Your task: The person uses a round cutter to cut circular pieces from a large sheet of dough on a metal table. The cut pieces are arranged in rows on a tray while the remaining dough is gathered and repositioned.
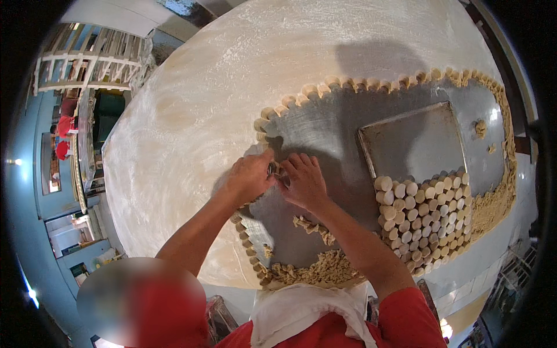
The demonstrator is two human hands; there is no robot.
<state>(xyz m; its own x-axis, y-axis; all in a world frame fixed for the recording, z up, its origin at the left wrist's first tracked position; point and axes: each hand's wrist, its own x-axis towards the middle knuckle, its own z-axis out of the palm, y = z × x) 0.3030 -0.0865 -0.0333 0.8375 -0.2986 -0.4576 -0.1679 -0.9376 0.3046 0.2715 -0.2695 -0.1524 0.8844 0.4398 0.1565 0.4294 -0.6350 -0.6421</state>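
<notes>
My left hand (250, 178) is closed around a small metal cutter (271, 168), mostly hidden by the fingers. Right beside it, my right hand (304, 181) has its thumb and fingers curled in toward the cutter. What lies between those fingertips is too small to tell. Both hands are over the cut edge of a large, pale, floured dough sheet (180, 139). That edge is scalloped in round bites. Bare grey metal tabletop (325, 139) shows to the right of the hands.
A square metal tray (358, 142) rests to the right, its near part covered with many small dough rounds (426, 211). Dough scraps (316, 268) lie along the near edge, with more dough at the far right (493, 214). Wooden racks (87, 64) stand at far left.
</notes>
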